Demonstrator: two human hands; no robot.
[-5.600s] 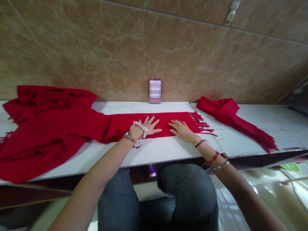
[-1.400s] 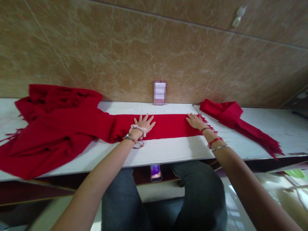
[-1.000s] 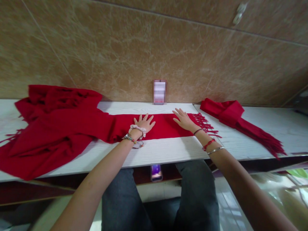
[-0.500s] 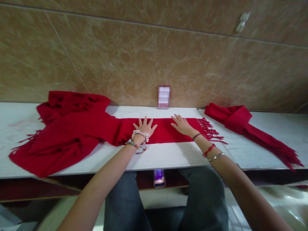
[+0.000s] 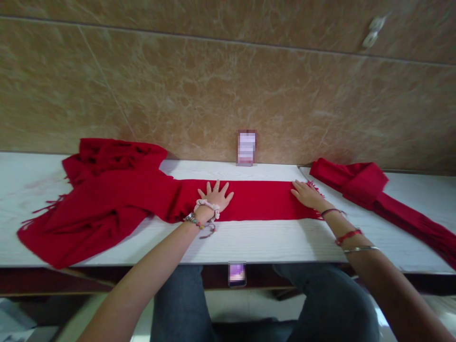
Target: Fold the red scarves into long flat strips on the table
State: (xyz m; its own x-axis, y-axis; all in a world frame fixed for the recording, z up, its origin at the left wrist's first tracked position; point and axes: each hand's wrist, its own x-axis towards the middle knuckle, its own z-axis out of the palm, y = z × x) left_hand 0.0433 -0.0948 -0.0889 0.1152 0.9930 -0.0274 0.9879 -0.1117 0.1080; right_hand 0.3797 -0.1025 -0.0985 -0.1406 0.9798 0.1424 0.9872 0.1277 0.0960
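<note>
A red scarf [image 5: 260, 200] lies flat in a strip across the white table [image 5: 242, 242]. My left hand [image 5: 215, 197] rests on it with spread fingers, near where the strip meets the crumpled cloth. My right hand [image 5: 308, 194] lies flat over the scarf's right end, covering part of its fringe. Neither hand grips anything. On the left, a loose heap of red fabric [image 5: 117, 199] joins the strip, with some fringe sticking out at its left side.
A second red scarf [image 5: 366, 185], folded over at its upper part, lies on the right. An upright card or screen [image 5: 246, 148], blurred, stands against the brown wall [image 5: 199, 95]. Below the table edge is a phone-like object [image 5: 237, 274]. A white fixture [image 5: 374, 32] is on the wall.
My right hand has slid right along the strip to its fringed end. My left hand has stayed in place on the cloth. The view has shifted slightly.
</note>
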